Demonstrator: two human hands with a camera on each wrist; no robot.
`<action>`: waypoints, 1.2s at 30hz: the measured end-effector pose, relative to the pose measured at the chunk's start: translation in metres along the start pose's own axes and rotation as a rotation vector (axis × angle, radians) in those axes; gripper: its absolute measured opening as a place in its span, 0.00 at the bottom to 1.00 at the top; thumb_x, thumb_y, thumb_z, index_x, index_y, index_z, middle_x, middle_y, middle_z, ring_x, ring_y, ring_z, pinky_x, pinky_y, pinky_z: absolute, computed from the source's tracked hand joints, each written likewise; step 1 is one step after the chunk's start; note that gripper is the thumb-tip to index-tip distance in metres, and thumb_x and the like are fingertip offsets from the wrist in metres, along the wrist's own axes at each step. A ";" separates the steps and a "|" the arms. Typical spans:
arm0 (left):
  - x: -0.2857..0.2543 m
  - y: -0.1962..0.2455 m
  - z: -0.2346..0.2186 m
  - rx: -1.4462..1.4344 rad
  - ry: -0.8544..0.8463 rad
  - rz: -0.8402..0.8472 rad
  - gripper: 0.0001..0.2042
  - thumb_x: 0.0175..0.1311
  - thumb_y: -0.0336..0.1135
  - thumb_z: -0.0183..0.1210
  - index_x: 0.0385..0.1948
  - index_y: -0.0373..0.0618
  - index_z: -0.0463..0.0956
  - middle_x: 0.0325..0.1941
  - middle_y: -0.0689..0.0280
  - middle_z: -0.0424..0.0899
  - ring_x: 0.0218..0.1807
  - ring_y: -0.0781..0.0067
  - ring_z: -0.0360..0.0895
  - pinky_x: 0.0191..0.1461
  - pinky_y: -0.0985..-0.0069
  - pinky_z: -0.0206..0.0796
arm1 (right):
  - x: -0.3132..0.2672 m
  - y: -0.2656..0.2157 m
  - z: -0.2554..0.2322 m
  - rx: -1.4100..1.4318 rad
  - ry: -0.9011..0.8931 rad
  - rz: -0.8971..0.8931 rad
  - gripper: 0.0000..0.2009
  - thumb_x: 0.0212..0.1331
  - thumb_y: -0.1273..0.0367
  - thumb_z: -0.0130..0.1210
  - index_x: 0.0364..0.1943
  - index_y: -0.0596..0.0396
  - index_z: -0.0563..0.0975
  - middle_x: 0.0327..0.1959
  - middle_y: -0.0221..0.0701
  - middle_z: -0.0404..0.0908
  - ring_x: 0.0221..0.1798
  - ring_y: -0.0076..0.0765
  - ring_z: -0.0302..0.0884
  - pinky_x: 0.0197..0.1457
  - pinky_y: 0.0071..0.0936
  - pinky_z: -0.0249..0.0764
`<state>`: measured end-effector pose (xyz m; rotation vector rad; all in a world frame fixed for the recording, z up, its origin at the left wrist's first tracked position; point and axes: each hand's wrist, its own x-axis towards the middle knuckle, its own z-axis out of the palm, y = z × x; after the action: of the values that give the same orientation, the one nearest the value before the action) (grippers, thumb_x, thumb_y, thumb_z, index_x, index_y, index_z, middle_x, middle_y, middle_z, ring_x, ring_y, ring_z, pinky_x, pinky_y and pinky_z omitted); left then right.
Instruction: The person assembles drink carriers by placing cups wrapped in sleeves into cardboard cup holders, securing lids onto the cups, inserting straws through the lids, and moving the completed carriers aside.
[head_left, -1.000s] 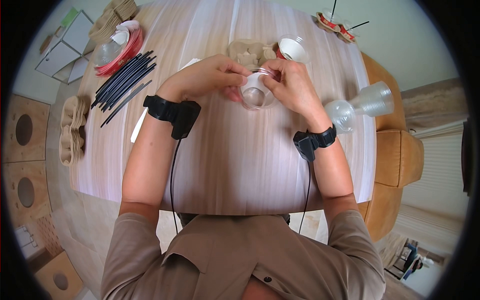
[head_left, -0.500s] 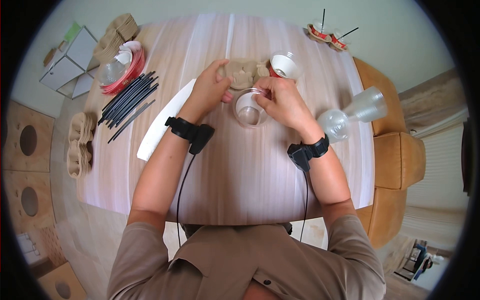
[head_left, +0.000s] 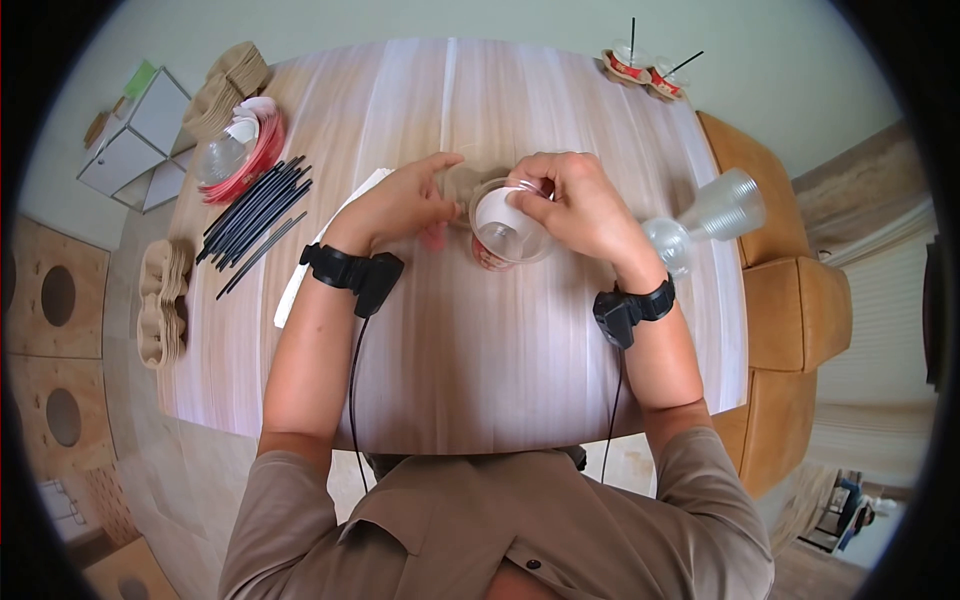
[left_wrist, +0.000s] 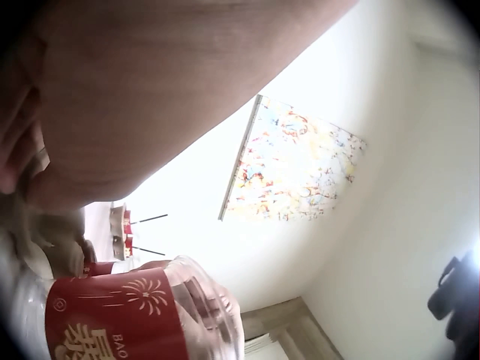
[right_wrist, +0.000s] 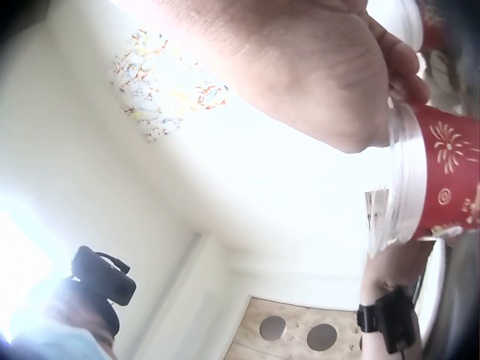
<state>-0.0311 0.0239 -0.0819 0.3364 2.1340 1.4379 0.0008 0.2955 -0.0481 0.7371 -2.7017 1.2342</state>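
My right hand (head_left: 580, 205) pinches the rim of a clear plastic cup (head_left: 535, 245), thumb inside and fingers outside. A red printed sleeve (right_wrist: 450, 176) with gold fireworks wraps this cup, and a white liner shows inside in the head view. To its left, my left hand (head_left: 395, 212) has its fingers loosely spread and holds nothing. They are near a brown pulp cup carrier (head_left: 458, 185), which the hands and cup partly hide. Another red-sleeved cup (right_wrist: 397, 22) shows beyond the right fingers in the right wrist view.
Black straws (head_left: 250, 220) and stacked red sleeves (head_left: 265, 150) lie at the left, beside stacked carriers (head_left: 160, 300). A long white strip (head_left: 300, 290) runs under the left forearm. Clear cups (head_left: 725, 205) lie at the right. A filled carrier (head_left: 640, 78) stands at the back right.
Both hands were on the cup; the left has let go and shifted left, towards the carrier. The right keeps its pinch, and the cup now tilts with its red sleeve showing.
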 end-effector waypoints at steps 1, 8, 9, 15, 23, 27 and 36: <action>-0.003 0.004 -0.001 0.000 -0.002 0.000 0.38 0.74 0.27 0.67 0.85 0.42 0.64 0.35 0.69 0.80 0.35 0.75 0.86 0.40 0.74 0.82 | 0.000 -0.003 -0.002 0.004 -0.013 0.027 0.06 0.65 0.74 0.68 0.41 0.63 0.88 0.26 0.40 0.84 0.28 0.40 0.80 0.36 0.39 0.76; 0.000 0.010 -0.001 0.254 0.235 0.249 0.22 0.83 0.45 0.64 0.68 0.41 0.85 0.39 0.69 0.84 0.34 0.78 0.82 0.41 0.75 0.76 | 0.002 -0.010 -0.010 0.088 0.019 0.179 0.07 0.69 0.72 0.66 0.42 0.65 0.87 0.27 0.41 0.84 0.29 0.38 0.82 0.36 0.38 0.77; -0.001 0.019 0.000 -0.025 0.171 0.220 0.22 0.86 0.50 0.60 0.62 0.40 0.88 0.40 0.69 0.86 0.34 0.79 0.83 0.41 0.75 0.75 | 0.004 -0.013 -0.010 0.087 0.018 0.178 0.07 0.69 0.72 0.66 0.42 0.65 0.87 0.27 0.41 0.84 0.29 0.38 0.82 0.36 0.38 0.77; -0.013 0.035 0.010 -0.170 -0.034 0.215 0.21 0.90 0.50 0.55 0.51 0.37 0.86 0.42 0.66 0.92 0.38 0.77 0.89 0.39 0.77 0.76 | 0.020 -0.004 0.001 -0.011 0.074 0.091 0.08 0.69 0.72 0.66 0.42 0.65 0.87 0.31 0.46 0.86 0.35 0.47 0.88 0.43 0.42 0.82; 0.003 0.018 0.007 -0.222 -0.020 0.219 0.21 0.90 0.46 0.54 0.57 0.34 0.85 0.43 0.62 0.92 0.39 0.74 0.90 0.43 0.76 0.82 | 0.039 0.007 0.010 -0.152 0.096 -0.007 0.09 0.70 0.72 0.68 0.47 0.63 0.89 0.35 0.46 0.89 0.35 0.45 0.85 0.46 0.41 0.83; 0.005 0.016 0.006 -0.212 -0.027 0.192 0.21 0.90 0.46 0.53 0.59 0.33 0.85 0.44 0.62 0.92 0.39 0.74 0.90 0.44 0.76 0.82 | 0.039 0.008 0.014 -0.129 0.100 0.009 0.09 0.68 0.70 0.68 0.46 0.62 0.90 0.37 0.50 0.91 0.41 0.59 0.90 0.49 0.47 0.84; 0.005 0.012 0.001 -0.172 -0.036 0.128 0.20 0.89 0.44 0.54 0.59 0.35 0.87 0.42 0.65 0.91 0.40 0.78 0.87 0.46 0.78 0.81 | 0.039 0.010 0.025 -0.254 0.116 -0.002 0.08 0.66 0.70 0.69 0.45 0.57 0.92 0.37 0.46 0.93 0.42 0.59 0.91 0.49 0.49 0.86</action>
<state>-0.0357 0.0312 -0.0730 0.4373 1.9742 1.6615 -0.0352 0.2673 -0.0612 0.6154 -2.6906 0.8793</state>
